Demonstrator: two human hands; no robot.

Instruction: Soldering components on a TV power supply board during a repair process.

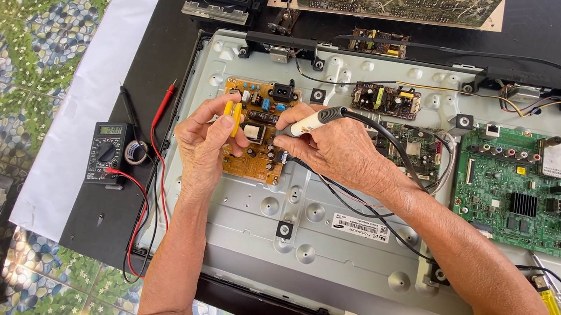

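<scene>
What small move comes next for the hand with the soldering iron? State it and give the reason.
Probably lower the soldering iron tip the last bit onto the orange circuit board. The right hand holds it like a pen, its tip angled down over the board's middle, while the left hand steadies a yellow-handled tool right beside that spot. Whether the tip already touches cannot be told.

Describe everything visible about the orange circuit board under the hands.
The orange board lies flat on the grey metal panel, near its upper left. It carries a black socket at its top edge, cylindrical capacitors, a white-topped block and other small parts. The left hand, holding a yellow tool, covers its left edge; the right hand holds a soldering iron with its tip at the board's right side.
</scene>
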